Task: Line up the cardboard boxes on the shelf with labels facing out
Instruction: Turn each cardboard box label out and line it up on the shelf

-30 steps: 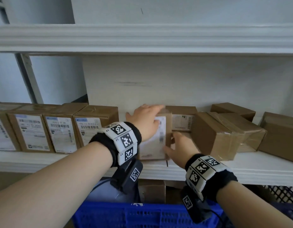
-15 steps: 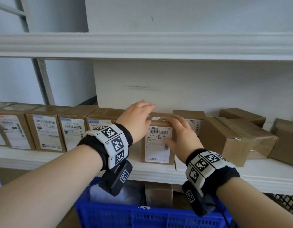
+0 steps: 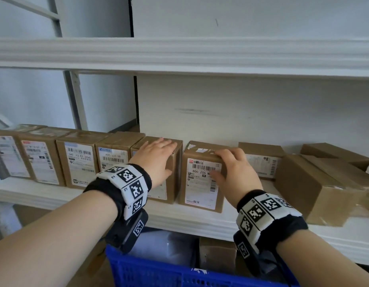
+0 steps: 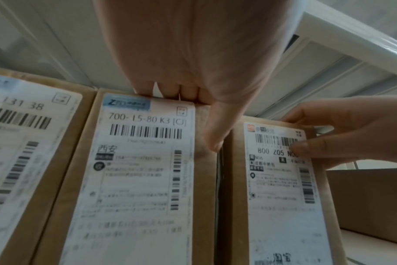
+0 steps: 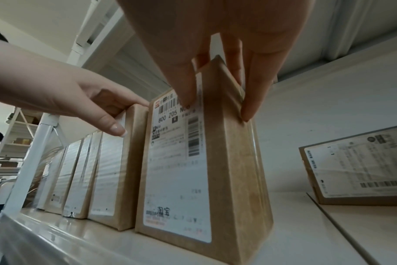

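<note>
from the head view, a row of labelled boxes (image 3: 80, 160) is being kept along the front edge of the shelf (image 3: 179, 220). the last box in the row (image 3: 173, 172) is being covered by the left hand (image 3: 156, 160), fingers laid flat on top. the next box (image 3: 202, 183), just beside it with a narrow gap, is being gripped at its top right corner by the right hand (image 3: 235, 172). unlabelled boxes (image 3: 316, 183) are lying askew toward the right end.

from the left wrist, the left thumb (image 4: 215, 132) is being pressed against the front of the box, label facing out.

from the right wrist, the next box (image 5: 215, 161) is being pinched between thumb and fingers (image 5: 256, 89), standing upright.
</note>
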A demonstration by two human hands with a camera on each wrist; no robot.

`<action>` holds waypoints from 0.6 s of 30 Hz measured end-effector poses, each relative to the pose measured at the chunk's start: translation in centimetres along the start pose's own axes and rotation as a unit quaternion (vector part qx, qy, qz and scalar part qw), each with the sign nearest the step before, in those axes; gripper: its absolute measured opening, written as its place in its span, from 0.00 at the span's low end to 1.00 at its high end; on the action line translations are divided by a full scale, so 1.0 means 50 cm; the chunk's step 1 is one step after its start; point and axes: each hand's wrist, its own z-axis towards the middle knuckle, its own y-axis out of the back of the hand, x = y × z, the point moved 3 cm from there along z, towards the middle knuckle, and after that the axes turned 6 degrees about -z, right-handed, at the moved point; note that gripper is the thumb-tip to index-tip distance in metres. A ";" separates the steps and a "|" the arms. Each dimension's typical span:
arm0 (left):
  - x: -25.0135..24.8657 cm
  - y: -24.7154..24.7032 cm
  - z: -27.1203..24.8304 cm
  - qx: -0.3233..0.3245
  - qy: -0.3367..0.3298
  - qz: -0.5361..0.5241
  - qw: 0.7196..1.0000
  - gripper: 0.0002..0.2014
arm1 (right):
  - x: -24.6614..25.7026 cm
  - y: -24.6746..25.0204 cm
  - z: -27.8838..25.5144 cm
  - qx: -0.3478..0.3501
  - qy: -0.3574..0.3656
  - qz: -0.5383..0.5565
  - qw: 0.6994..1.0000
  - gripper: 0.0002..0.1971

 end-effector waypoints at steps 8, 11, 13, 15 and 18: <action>0.008 -0.016 -0.003 -0.024 -0.020 0.013 0.999 0.36 | 0.009 -0.009 0.010 -0.017 0.006 -0.001 1.000 0.21; 0.010 -0.019 -0.003 -0.033 -0.017 0.010 0.999 0.35 | 0.014 -0.013 0.013 -0.021 0.010 -0.002 1.000 0.21; 0.010 -0.021 -0.002 -0.038 -0.015 0.010 0.999 0.35 | 0.015 -0.015 0.014 -0.022 0.010 -0.003 1.000 0.21; 0.011 -0.022 -0.001 -0.040 -0.015 0.010 0.999 0.35 | 0.016 -0.018 0.016 -0.024 0.008 -0.006 1.000 0.21; 0.010 -0.023 -0.001 -0.044 -0.013 0.006 0.999 0.35 | 0.016 -0.020 0.016 -0.027 0.009 -0.012 1.000 0.21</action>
